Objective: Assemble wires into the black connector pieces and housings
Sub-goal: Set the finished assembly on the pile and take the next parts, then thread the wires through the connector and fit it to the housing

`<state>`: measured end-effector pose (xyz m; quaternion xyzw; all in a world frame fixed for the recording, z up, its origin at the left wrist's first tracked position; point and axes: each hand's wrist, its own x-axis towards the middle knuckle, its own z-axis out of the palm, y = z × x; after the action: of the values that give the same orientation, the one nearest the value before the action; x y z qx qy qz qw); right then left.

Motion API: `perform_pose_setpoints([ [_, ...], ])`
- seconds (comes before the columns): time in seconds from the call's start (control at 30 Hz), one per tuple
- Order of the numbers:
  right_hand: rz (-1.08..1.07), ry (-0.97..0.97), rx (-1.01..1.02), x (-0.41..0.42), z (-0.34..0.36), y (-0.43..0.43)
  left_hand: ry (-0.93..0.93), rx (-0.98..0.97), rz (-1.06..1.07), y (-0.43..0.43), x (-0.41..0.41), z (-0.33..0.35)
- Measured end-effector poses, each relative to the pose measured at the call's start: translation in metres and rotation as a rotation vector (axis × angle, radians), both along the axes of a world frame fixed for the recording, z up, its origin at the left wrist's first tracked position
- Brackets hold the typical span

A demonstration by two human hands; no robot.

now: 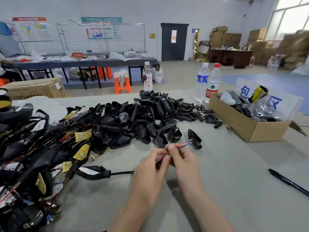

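**Wire tips at the housing**

We hold the red and black wires (pixel 179 146) in both hands. The left hand (pixel 150 166) is curled round them lower down, and the right hand (pixel 182 159) nips them between thumb and forefinger near the blue-sleeved tips (pixel 188 142), which point at a lone black housing (pixel 194 138) just beside them. It lies loose and unheld, so we judge a push could skid it away or splay the tips. Beyond the housing pile (pixel 142 114), a red-capped bottle (pixel 213 84) reads 农夫山泉 — a far red sign (pixel 77 54) says 不合格区.

The left hand (pixel 148 169) and right hand (pixel 182 163) are bare, with short, plain nails. The left forearm (pixel 133 211) and right forearm (pixel 205 206) are bare too.
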<state>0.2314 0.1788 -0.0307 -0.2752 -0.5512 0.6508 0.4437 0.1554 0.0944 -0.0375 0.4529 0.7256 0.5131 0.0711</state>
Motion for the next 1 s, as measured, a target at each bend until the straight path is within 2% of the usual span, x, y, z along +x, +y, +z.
perform_pose_setpoints([
  [0.13, 0.014, -0.154, 0.203, 0.000, -0.001, -0.001, -0.200, 0.086, -0.082, 0.008, -0.006, -0.002],
  [0.23, 0.064, -0.310, 0.301, 0.003, -0.004, -0.003, -0.308, 0.180, -0.045, 0.009, -0.011, -0.003],
  [0.33, -0.001, -0.261, 0.238, 0.005, 0.011, 0.004, -0.331, 0.234, 0.030, 0.012, -0.015, -0.003],
  [0.4, -0.116, -0.235, 0.298, 0.001, 0.028, 0.031, -0.304, 0.243, 0.058, 0.014, -0.015, -0.006],
  [0.5, -0.306, -0.335, 0.395, -0.010, 0.052, 0.090, -0.183, 0.231, 0.082, 0.013, -0.013, -0.010],
  [0.57, -0.369, -0.484, 0.429, -0.020, 0.056, 0.135, -0.088, 0.229, 0.099, 0.013, -0.014, -0.013],
  [0.63, -0.370, -0.735, 0.480, -0.029, 0.052, 0.178, -0.042, 0.215, 0.112, 0.014, -0.015, -0.011],
  [0.7, -0.317, -0.987, 0.555, -0.036, 0.047, 0.209, -0.045, 0.192, 0.142, 0.015, -0.018, -0.011],
  [0.87, -0.103, -1.402, 0.725, -0.056, 0.035, 0.244, -0.085, 0.190, 0.165, 0.017, -0.021, -0.010],
  [0.93, -0.105, -1.505, 0.778, -0.060, 0.032, 0.250, -0.088, 0.171, 0.161, 0.017, -0.021, -0.011],
  [1.0, -0.135, -1.512, 0.787, -0.060, 0.031, 0.256, -0.096, 0.158, 0.162, 0.017, -0.022, -0.012],
])
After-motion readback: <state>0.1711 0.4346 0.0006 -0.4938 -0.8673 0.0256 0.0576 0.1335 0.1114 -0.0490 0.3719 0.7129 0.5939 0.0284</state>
